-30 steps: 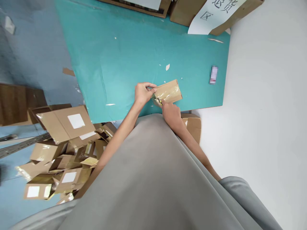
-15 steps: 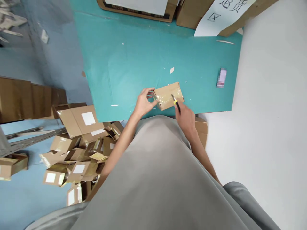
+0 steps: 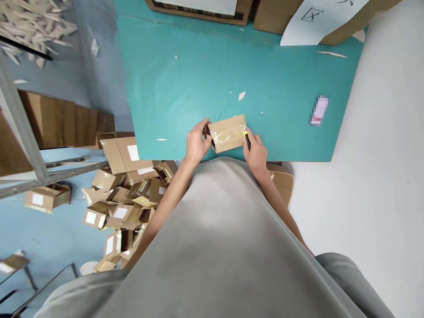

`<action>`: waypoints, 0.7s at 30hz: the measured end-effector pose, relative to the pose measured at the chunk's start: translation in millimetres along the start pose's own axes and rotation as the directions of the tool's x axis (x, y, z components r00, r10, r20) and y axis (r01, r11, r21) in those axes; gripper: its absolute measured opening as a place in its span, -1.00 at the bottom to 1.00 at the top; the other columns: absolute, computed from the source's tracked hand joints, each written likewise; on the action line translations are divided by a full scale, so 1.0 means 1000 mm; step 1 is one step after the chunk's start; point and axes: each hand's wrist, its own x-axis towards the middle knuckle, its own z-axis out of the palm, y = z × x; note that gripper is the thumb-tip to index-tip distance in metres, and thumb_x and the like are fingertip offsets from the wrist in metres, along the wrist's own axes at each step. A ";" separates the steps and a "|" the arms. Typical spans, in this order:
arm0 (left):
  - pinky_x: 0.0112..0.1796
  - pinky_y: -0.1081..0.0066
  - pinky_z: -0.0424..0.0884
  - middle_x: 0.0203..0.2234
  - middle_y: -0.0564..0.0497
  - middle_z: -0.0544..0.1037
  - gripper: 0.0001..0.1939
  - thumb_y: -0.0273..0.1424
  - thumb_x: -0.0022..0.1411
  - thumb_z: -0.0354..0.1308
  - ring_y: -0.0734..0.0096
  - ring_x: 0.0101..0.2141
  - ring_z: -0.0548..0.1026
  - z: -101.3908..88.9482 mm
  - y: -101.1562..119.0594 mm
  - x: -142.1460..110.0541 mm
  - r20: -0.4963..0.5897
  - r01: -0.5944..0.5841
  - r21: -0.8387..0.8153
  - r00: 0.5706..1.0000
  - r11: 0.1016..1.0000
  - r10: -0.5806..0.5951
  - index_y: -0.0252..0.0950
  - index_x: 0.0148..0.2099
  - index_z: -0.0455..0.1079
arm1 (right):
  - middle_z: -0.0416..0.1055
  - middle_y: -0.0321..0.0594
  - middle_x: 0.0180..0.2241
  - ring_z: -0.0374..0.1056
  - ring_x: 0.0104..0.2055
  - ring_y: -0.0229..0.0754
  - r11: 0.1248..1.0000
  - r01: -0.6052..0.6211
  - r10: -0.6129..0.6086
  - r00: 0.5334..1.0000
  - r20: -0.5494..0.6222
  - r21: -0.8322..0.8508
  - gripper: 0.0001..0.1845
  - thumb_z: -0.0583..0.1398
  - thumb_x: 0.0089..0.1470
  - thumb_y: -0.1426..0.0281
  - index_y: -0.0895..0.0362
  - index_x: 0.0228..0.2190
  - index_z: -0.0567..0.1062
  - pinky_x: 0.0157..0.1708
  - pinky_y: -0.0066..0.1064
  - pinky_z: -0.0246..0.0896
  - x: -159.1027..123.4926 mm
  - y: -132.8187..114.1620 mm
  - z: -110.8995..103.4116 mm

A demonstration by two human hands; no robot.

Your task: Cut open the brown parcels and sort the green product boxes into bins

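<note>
A small taped cardboard box (image 3: 228, 132) lies tilted slightly on the teal table, close to my body. My left hand (image 3: 198, 140) grips its left end, thumb at the near corner and fingers at the far one. In my right hand (image 3: 256, 151) is a utility knife (image 3: 247, 139) with a black and yellow handle. Its tip is at the right end of the box, where the shiny clear tape ends; the blade itself is too small to make out.
The teal table (image 3: 198, 84) carries paper scraps and a blurred pinkish item (image 3: 319, 110). Larger cartons (image 3: 274, 15) with a white paper sheet (image 3: 319, 22) line its back. Several opened boxes (image 3: 122, 216) are heaped on the floor at left, beside a metal rack (image 3: 23, 106).
The knife has moved from the middle of the box top to its right end. My left hand has closed further around the left end. The camera view has shifted.
</note>
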 end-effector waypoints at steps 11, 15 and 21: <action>0.56 -0.36 -0.04 0.50 -0.08 0.42 -0.51 -0.01 0.59 0.08 -0.17 0.60 0.14 0.031 0.066 -0.001 0.221 -0.340 0.117 0.925 0.933 0.309 -0.05 0.36 0.54 | 0.44 0.12 0.44 0.50 0.35 0.12 0.992 0.068 -0.075 0.995 0.067 0.108 -0.31 -0.12 0.57 0.30 0.18 0.59 0.20 0.27 -0.11 0.42 0.000 0.024 -0.027; 0.58 -0.35 -0.13 0.52 -0.10 0.39 -0.48 -0.01 0.58 0.07 -0.17 0.61 0.10 0.044 0.063 0.002 0.266 -0.374 0.118 0.905 0.920 0.333 -0.05 0.41 0.49 | 0.45 0.10 0.43 0.53 0.31 0.10 0.997 0.067 -0.073 0.987 0.144 0.047 -0.30 -0.10 0.58 0.31 0.15 0.61 0.13 0.25 -0.13 0.42 0.009 0.018 -0.034; 0.58 -0.34 -0.16 0.52 -0.10 0.39 -0.48 0.00 0.58 0.08 -0.17 0.62 0.06 0.045 0.055 0.002 0.252 -0.364 0.093 0.909 0.927 0.332 -0.04 0.41 0.47 | 0.60 0.09 0.28 0.60 0.21 0.11 0.996 0.008 0.012 0.975 0.224 -0.086 -0.28 -0.07 0.62 0.26 0.10 0.65 -0.02 0.20 -0.13 0.46 0.012 0.000 -0.051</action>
